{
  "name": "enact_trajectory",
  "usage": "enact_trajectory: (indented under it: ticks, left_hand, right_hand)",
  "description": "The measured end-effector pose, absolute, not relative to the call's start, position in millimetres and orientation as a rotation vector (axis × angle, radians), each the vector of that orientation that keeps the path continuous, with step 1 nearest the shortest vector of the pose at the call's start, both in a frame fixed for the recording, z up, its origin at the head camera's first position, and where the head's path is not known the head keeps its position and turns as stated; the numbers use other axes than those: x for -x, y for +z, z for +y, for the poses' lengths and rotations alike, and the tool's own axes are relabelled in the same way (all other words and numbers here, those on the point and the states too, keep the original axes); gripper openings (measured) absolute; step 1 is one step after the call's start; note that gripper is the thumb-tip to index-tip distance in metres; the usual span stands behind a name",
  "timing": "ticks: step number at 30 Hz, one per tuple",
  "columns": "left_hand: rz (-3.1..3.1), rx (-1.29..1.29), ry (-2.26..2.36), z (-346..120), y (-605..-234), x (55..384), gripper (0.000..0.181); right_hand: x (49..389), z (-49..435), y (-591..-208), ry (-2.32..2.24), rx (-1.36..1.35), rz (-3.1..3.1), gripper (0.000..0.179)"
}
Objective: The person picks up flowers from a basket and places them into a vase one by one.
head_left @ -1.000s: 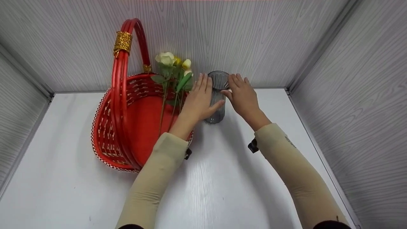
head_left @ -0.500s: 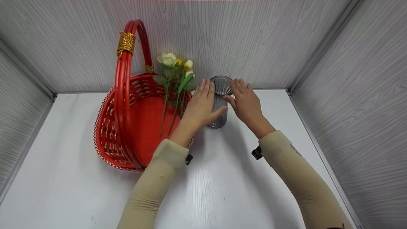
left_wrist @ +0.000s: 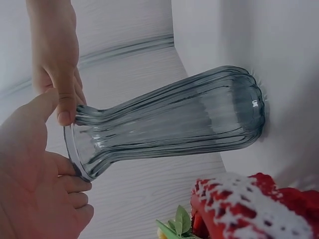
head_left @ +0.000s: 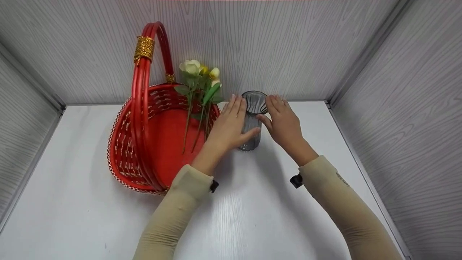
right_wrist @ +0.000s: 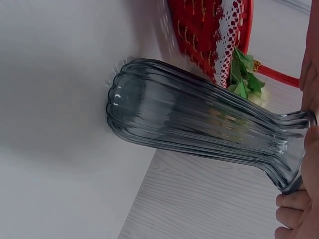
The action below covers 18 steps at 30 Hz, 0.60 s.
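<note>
Two straight-fingered hands, left hand (head_left: 231, 124) and right hand (head_left: 286, 123), press the fluted glass vase (left_wrist: 179, 117) between them at its rim (left_wrist: 73, 152); since the earlier frame it has shifted slightly nearer and rightward, right of the red wicker basket (head_left: 171, 141) holding flowers (head_left: 190, 68); the left hand partly hides the vase; both wrist views crop the basket.

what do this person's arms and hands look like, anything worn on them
The left sleeve and right sleeve are long and beige, the right with small dark lettering. A small black piece shows beside each cuff. Left hand and right hand are gloveless.
</note>
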<state>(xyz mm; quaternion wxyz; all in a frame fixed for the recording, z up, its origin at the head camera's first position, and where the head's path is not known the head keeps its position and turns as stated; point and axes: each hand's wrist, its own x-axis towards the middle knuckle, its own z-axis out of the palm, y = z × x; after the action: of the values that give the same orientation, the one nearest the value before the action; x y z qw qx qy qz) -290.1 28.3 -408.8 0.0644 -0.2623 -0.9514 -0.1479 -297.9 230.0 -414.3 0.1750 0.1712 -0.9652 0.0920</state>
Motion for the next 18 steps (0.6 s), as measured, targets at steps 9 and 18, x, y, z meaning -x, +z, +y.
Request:
enact_trajectory:
  ticks: [9,18]
  left_hand:
    - [-2.859,0.795,-0.435,31,-412,275,0.096]
    - [-2.856,0.769,-0.359,30,-412,262,0.097]
  right_hand:
    - [283,234,-420,0.277,-0.496,-2.699,0.072]
    - [273,234,-420,0.281,-0.535,-2.667,0.073]
